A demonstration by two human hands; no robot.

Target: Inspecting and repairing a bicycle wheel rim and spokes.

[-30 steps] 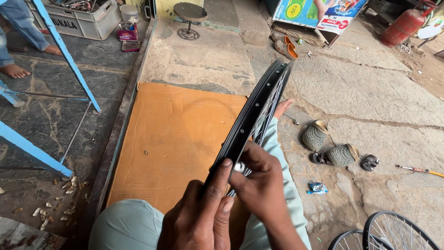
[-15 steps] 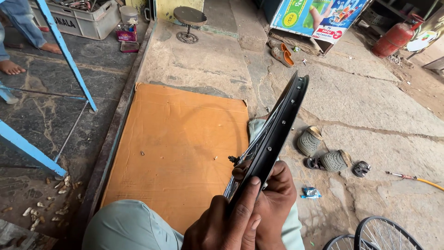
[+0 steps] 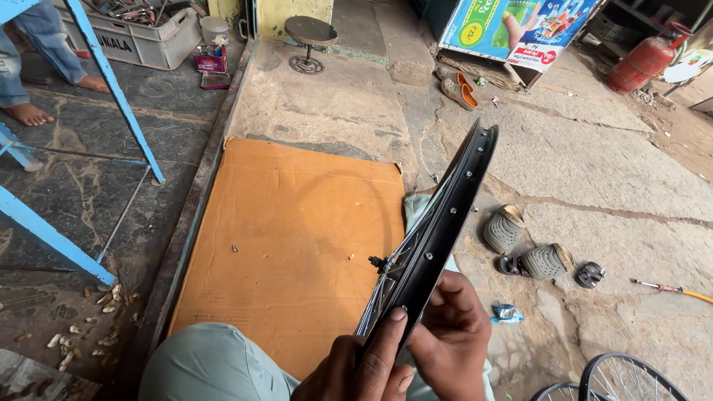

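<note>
Since the frame half a second ago the black wheel rim (image 3: 438,230) has tipped a little further over, its upper edge now pointing toward about one o'clock, and the left thumb has come up onto its outer face. The rim is seen nearly edge-on, its long line running from seven o'clock at the hands up to one o'clock over the stone floor (image 3: 587,171), with thin spokes and a small hub axle (image 3: 376,261) showing on its nine o'clock side. Under it, toward nine and ten o'clock, lies the orange cardboard sheet (image 3: 290,230), with the person's pale green trouser knee (image 3: 212,364) at the bottom edge of the view. The left hand (image 3: 364,371) is closed around the rim's low end, thumb pressed flat along the black band. The right hand (image 3: 449,334) sits just at three o'clock of it, fingers curled onto the rim's far face, so both hands hold the same low stretch and the rest of the rim rises away from them. Grey sandals (image 3: 523,245) lie at three o'clock of the rim, well apart from it, and a second spoked wheel (image 3: 616,379) shows at five o'clock.
</note>
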